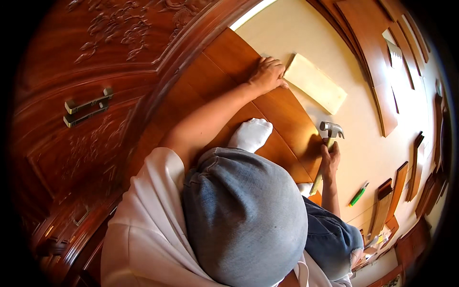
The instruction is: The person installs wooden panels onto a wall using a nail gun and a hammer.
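Note:
My right hand (330, 157) is closed round the yellowish handle of a claw hammer (332, 128), whose grey metal head points up beside the plank edge. With bent fingers my left hand (268, 74) grips the near end of a pale rectangular block (316, 83), right at the edge of the laid brown floor planks (282, 111). The fingertips are partly hidden there. The block lies on the pale underlay, alongside the outer plank. My white-socked foot (252, 134) rests on the planks between my arms.
A dark carved wooden cabinet (91, 62) with metal handles borders the planks on the left. A green utility knife (359, 194) lies on the pale underlay (291, 28) at right. Loose planks (368, 52) lie farther right, with several more pieces at lower right.

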The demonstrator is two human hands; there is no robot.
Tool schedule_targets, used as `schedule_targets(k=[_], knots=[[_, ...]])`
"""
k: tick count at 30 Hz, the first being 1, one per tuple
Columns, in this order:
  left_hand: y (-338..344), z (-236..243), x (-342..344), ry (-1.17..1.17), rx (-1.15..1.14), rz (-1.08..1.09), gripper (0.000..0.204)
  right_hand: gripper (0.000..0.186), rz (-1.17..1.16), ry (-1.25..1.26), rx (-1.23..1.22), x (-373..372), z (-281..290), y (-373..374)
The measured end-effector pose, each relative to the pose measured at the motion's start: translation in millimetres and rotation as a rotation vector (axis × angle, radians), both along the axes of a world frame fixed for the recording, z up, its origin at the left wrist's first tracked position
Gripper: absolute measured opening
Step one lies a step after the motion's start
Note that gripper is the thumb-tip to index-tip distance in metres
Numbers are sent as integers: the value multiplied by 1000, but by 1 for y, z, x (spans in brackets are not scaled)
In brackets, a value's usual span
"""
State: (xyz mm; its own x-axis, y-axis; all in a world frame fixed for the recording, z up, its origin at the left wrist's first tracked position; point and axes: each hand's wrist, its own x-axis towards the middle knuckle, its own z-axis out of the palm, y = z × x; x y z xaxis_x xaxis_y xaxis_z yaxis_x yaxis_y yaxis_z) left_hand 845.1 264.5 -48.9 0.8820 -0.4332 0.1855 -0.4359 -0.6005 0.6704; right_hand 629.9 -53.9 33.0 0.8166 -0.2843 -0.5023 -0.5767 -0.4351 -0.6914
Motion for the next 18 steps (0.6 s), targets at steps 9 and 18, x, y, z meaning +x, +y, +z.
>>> schedule_targets(k=[9, 18], knots=[[6, 5, 2, -11, -37, -21, 46, 22, -31, -18, 123, 4, 5, 4], [7, 6, 3, -4, -18, -22, 47, 21, -47, -14, 133, 5, 10, 6]])
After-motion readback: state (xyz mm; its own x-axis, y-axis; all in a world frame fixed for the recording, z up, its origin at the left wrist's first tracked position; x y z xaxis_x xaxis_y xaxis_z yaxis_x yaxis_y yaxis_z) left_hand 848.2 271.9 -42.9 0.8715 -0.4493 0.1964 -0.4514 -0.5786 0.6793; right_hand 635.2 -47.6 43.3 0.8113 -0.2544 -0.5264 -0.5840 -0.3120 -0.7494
